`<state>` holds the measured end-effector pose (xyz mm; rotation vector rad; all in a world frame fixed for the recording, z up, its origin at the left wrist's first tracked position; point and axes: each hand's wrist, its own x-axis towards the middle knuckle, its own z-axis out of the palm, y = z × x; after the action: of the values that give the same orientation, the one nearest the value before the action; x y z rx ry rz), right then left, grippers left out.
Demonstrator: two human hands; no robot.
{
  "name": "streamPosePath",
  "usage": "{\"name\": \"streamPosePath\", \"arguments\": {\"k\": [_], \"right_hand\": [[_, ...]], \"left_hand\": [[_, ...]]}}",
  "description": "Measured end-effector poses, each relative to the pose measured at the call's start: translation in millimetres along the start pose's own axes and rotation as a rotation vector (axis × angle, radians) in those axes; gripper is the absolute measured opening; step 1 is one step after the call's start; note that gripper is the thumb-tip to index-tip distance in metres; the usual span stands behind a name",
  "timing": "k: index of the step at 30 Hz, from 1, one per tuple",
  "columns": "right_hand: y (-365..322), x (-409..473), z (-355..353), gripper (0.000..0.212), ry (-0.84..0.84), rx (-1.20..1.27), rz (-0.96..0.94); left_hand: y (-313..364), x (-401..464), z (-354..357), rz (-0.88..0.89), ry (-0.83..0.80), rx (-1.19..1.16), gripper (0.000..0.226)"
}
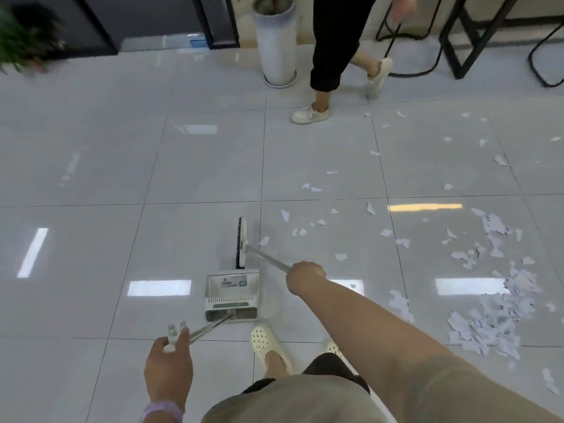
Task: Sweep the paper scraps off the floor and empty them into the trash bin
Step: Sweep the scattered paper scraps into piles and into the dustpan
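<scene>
Bare floor [91, 178] left of dustpan [232, 296]

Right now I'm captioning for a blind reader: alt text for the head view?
Left hand grips a dustpan handle, right hand a broom handle, on tiled floor. Paper scraps litter the right side; another person walks beyond.

We noted the dustpan [232, 296] on the floor [91, 166] just before our feet, the broom head [241, 243] just beyond it, paper scraps [488, 312] spread well right, a planter [276, 44] far ahead.
</scene>
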<state>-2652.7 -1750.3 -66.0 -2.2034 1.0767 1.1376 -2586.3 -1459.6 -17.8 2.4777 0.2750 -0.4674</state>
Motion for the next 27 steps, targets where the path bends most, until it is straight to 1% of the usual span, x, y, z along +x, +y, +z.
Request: {"name": "streamPosePath", "arguments": {"k": [3,6,8,12,15,18,23,27], "right_hand": [[-45.3,17.3,-0.8,0.039,-0.018,-0.026,-0.024],[-68.9,34.9,-1.0,0.041,-0.040,-0.047,0.001],[-71.1,46.7,-1.0,0.042,-0.068,-0.055,0.018],[-40.2,69.6,-4.7,0.043,-0.096,-0.052,0.075],[10.8,81.7,-17.9,0.040,-0.083,-0.060,0.111],[81.4,91.8,-38.6,0.037,-0.066,-0.043,0.177],[219.6,93.2,-63.4,0.037,-0.075,0.077,0.381],[331.0,81.0,-53.6,0.038,-0.060,0.197,0.571]], "left_hand": [[-2.9,41.2,-18.5,0.006,-0.029,0.026,0.033],[-5.8,68.1,-32.7,0.041,-0.084,0.088,0.027],[-7.3,76.7,-34.3,0.050,-0.130,0.121,0.024],[8.4,83.9,-14.7,0.051,-0.108,0.172,0.033],[39.3,86.0,10.6,0.029,-0.114,0.163,0.036],[75.4,83.0,40.5,0.011,-0.107,0.137,0.038],[139.3,65.4,101.4,0.044,-0.138,0.129,0.038],[195.3,42.0,154.5,0.095,-0.177,0.128,0.033]]}}
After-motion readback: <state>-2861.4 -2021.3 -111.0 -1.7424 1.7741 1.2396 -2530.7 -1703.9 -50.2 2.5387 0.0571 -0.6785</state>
